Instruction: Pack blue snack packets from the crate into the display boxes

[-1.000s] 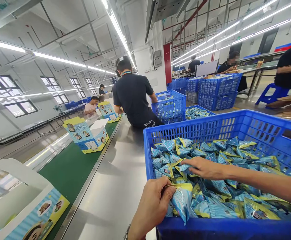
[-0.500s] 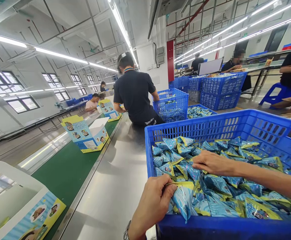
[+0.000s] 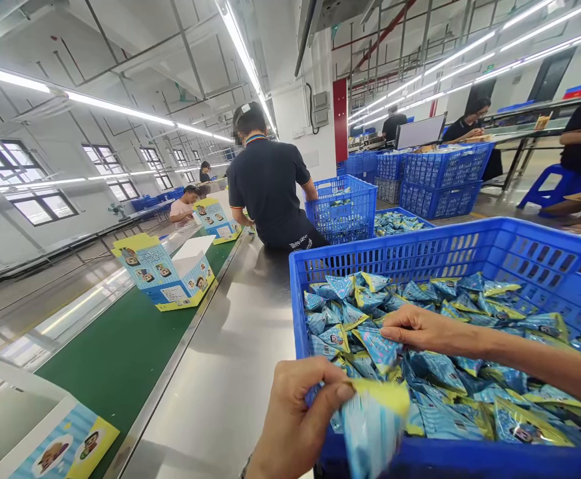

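A blue and yellow snack packet, slightly blurred, hangs from my left hand, pinched by its yellow edge over the near rim of the crate. My right hand reaches in over the heap, its fingertips closed on the corner of another blue pyramid-shaped packet. Many similar packets fill the blue plastic crate. To the left, a printed carton stands with its flaps up on the green conveyor belt. A nearer carton is cut off at the lower left.
A steel table strip runs between belt and crate. A co-worker in a dark shirt sits ahead beside another blue crate. Stacked blue crates and a blue stool are on the right. Another carton stands farther along the belt.
My left hand has lifted its packet a little and swung it nearer the camera. My right hand has raised a packet's corner from the heap. The cartons have shifted slightly toward me and left.
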